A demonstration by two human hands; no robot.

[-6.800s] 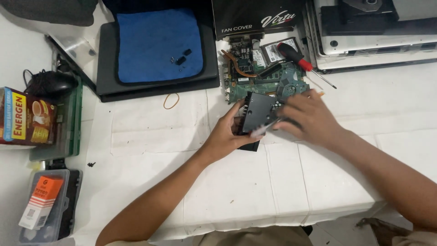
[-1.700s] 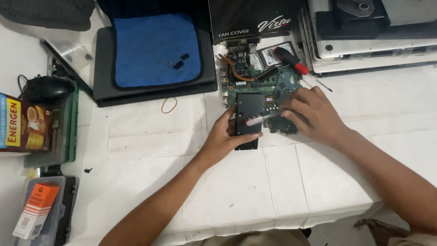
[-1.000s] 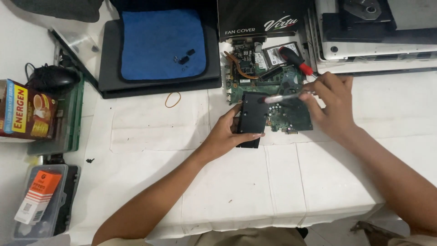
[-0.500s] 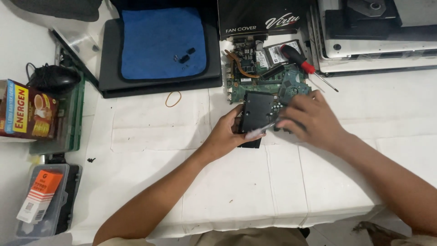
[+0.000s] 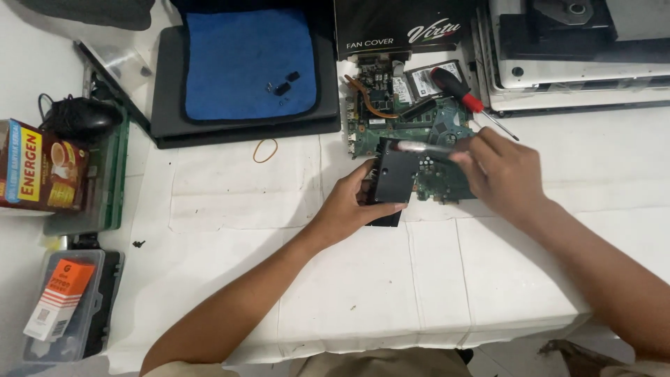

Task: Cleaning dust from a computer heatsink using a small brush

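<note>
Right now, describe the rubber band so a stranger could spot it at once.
Find the blue cloth on the dark flat laptop at the table's far side. Just below its front edge, the rubber band lies on white paper: a thin tan loop, the only ring there.

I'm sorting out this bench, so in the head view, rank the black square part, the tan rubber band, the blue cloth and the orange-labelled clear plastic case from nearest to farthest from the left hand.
1. Black square part: held in left hand.
2. Tan rubber band: up-left on the white table.
3. Blue cloth: farther up-left.
4. Orange-labelled clear plastic case: far left edge.
</note>
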